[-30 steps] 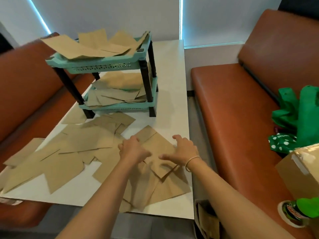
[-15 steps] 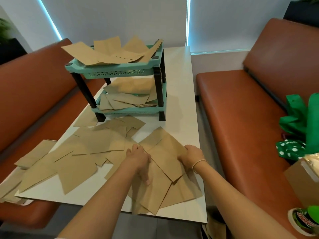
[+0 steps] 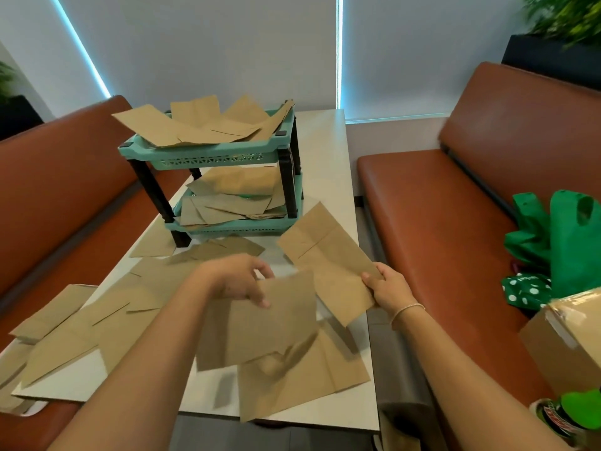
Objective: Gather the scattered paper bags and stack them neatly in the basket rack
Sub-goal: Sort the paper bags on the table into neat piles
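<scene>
A teal two-tier basket rack (image 3: 211,156) stands on the white table (image 3: 325,151), with brown paper bags piled loosely in both tiers. Several flat brown paper bags (image 3: 107,320) lie scattered over the near left of the table. My right hand (image 3: 388,286) pinches the edge of one paper bag (image 3: 328,258) and holds it lifted above the table. My left hand (image 3: 239,279) grips the top edge of another paper bag (image 3: 260,323), raised off the pile. More bags (image 3: 309,375) lie under it near the front edge.
Brown leather benches flank the table on the left (image 3: 58,190) and on the right (image 3: 439,222). Green bags (image 3: 553,242), a cardboard box (image 3: 566,340) and a green-capped bottle (image 3: 566,415) sit on the right bench. One bag (image 3: 48,310) hangs over the table's left edge.
Both hands have risen from the pile, each lifting a paper bag off the table. The view has tilted upward.
</scene>
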A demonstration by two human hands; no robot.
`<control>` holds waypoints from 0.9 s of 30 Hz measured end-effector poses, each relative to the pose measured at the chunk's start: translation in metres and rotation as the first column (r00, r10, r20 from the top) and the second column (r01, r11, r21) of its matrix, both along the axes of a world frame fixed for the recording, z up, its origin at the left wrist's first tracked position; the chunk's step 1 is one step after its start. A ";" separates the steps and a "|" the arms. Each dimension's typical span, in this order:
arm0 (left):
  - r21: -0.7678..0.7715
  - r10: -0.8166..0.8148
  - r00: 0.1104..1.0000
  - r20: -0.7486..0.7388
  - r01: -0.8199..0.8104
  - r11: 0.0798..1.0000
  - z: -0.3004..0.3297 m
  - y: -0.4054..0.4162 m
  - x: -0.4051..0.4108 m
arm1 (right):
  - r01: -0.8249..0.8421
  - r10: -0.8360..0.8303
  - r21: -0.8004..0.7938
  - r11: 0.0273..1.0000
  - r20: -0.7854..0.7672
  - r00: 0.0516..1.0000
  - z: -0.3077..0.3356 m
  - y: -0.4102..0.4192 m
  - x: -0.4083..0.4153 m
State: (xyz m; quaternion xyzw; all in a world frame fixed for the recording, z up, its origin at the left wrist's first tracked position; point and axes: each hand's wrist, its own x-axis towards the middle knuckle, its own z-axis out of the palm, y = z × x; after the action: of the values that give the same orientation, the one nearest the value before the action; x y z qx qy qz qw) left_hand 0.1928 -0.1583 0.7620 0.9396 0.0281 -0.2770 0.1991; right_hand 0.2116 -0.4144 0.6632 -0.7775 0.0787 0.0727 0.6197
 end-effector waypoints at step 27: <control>-0.868 0.735 0.596 -0.324 -0.496 0.019 -0.102 -0.216 0.004 | 0.137 -0.106 0.276 0.951 -0.125 0.986 0.008 -0.105 -0.061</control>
State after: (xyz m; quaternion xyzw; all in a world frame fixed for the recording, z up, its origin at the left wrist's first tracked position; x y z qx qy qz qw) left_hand 0.1968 -0.3744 0.6604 0.5719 0.2562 -0.0214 0.7790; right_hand 0.1502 -0.5193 0.6714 -0.6693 0.1491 0.0871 0.7227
